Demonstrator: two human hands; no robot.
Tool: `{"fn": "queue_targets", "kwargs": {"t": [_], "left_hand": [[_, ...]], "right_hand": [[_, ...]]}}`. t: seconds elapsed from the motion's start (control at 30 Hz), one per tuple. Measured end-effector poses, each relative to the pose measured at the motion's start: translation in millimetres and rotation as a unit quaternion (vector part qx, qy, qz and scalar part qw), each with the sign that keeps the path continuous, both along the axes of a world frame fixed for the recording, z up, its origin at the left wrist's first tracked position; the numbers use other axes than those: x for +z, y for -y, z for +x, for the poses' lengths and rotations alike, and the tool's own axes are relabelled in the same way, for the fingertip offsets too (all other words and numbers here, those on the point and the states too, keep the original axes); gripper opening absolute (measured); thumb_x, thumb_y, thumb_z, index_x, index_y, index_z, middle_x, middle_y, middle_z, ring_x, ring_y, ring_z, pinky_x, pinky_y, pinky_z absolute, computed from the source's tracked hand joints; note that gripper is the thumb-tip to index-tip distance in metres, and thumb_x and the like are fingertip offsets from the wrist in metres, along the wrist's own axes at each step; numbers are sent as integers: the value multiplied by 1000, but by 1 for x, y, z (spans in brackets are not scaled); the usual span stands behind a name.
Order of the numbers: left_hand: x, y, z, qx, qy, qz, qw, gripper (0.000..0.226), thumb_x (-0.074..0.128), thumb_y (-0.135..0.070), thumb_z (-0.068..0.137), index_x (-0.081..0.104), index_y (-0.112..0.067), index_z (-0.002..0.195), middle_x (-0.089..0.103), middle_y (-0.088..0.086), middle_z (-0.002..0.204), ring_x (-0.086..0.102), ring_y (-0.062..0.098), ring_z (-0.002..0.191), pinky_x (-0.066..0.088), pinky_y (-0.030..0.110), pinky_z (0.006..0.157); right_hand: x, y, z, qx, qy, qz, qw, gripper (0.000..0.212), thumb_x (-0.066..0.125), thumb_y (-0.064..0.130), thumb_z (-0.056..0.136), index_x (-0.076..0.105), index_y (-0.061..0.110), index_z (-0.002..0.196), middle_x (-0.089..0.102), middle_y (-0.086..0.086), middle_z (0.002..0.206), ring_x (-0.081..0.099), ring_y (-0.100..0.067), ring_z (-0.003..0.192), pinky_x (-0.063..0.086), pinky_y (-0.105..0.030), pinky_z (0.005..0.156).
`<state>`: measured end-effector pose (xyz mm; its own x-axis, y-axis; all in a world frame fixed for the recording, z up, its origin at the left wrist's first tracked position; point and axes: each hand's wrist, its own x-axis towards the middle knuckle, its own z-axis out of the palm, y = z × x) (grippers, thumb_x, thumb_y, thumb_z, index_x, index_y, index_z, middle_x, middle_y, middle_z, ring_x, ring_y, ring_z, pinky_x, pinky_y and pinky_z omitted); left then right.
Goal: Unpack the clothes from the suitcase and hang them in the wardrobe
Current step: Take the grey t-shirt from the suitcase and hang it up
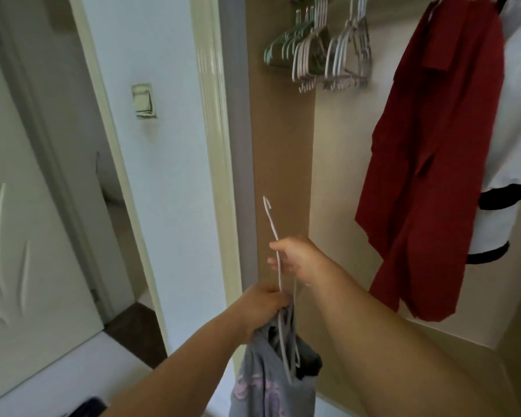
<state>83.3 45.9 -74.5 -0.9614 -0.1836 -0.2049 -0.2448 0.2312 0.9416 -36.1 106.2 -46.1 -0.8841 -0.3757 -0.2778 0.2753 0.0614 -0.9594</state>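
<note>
**Grey top and hanger gathered in both hands at the wardrobe**

The grey top [271, 383], printed with pale lilac shapes, hangs straight below our left hand [262, 305]. That hand's fingers are curled around a bunch of the top's upper edge, and the cloth drops from the grip to the bottom edge of the view.

A pale wire hanger [272, 227] runs through both grips. Its lower frame sits inside the opening of the top, just beneath the left hand. Its stem climbs past the left fingers and passes through our right hand [295, 257], which pinches it between thumb and fingers. The right hand is just above the left and slightly to its right, the two close together but not touching. Above the right hand the hook stands free, leaning a little to the left and caught on nothing.

Beyond the grips we face the open wardrobe [337, 176]. High above the right hand a cluster of empty hangers [322, 52] hangs at the top, green ones on the left and white ones beside them. To the right of the right hand, well apart, a red garment [427, 164] hangs full length. A white garment with black trim [515, 139] hangs just behind it at the view's right edge.

Left of the grips runs the cream door frame [214, 145]. Past it is a pale wall with a light switch [145, 100], and then a white panelled door [18, 206].
</note>
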Motion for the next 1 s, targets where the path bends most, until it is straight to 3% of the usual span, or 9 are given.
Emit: {"fn": "queue_targets", "kwargs": {"t": [0.1, 0.17, 0.23, 0.37, 0.57, 0.63, 0.77, 0.9, 1.0], "left_hand": [[-2, 21, 13, -41, 26, 7, 999, 16, 60, -17, 87, 59, -13, 71, 58, 5, 71, 55, 16, 65, 47, 26, 66], [-1, 37, 19, -51, 53, 53, 996, 24, 64, -30, 88, 66, -7, 87, 68, 10, 85, 64, 21, 77, 53, 26, 73], [-2, 58, 21, -20, 71, 83, 994, 33, 64, -31, 88, 67, -1, 102, 70, 16, 103, 67, 27, 93, 56, 31, 82], [-4, 99, 21, 81, 65, 27, 994, 18, 64, -18, 88, 68, -3, 98, 67, 20, 106, 64, 32, 97, 55, 39, 87], [-5, 139, 22, 166, 47, -48, 984, 22, 59, -20, 91, 69, -1, 91, 68, 21, 101, 64, 33, 95, 54, 42, 89], [-6, 147, 22, 180, 46, -59, 981, 22, 59, -19, 91, 69, 0, 90, 68, 23, 101, 64, 33, 92, 53, 43, 90], [-6, 155, 20, 186, 39, -88, 978, 21, 57, -19, 92, 68, -2, 92, 68, 19, 99, 64, 33, 94, 53, 40, 89], [-7, 160, 21, 202, 23, -149, 968, 24, 53, -20, 94, 68, -4, 104, 62, 9, 97, 58, 23, 88, 45, 28, 80], [-6, 161, 23, 205, 10, -200, 958, 18, 51, -19, 95, 66, -9, 91, 61, 7, 86, 54, 17, 73, 42, 22, 65]], "right_hand": [[-7, 22, 8, -10, 20, 2, 1000, 10, 60, 9, 88, 51, 7, 84, 48, -4, 64, 51, -11, 44, 38, -18, 35], [-11, 31, 6, -34, -3, 9, 999, 25, 65, 14, 86, 48, 10, 68, 41, -3, 56, 39, -12, 42, 30, -19, 33], [-11, 35, 9, -45, -19, 33, 998, 22, 69, 21, 84, 54, 7, 77, 37, -3, 52, 33, -14, 43, 29, -22, 36], [-13, 30, 8, -25, -107, 137, 984, 32, 63, 31, 89, 58, 6, 107, 43, -4, 53, 38, -16, 41, 32, -24, 41], [-23, -10, -2, -17, -129, 219, 967, 16, 42, 4, 91, 55, 9, 84, 54, -7, 63, 48, -16, 45, 36, -20, 45], [-21, -31, 0, -20, -150, 241, 959, 18, 51, 8, 88, 53, 10, 70, 48, -5, 57, 40, -15, 44, 28, -19, 42], [-15, -61, -2, 16, -172, 266, 949, 24, 65, 36, 85, 68, 12, 82, 36, -1, 58, 28, -12, 45, 22, -18, 40], [-1, -72, 2, 111, -195, 258, 940, 20, 68, 29, 85, 74, 11, 79, 36, 3, 49, 30, -10, 41, 23, -19, 40], [10, -70, 10, 155, -207, 249, 933, 18, 70, 28, 83, 75, 12, 77, 37, 5, 45, 30, -8, 39, 23, -19, 40]]}}
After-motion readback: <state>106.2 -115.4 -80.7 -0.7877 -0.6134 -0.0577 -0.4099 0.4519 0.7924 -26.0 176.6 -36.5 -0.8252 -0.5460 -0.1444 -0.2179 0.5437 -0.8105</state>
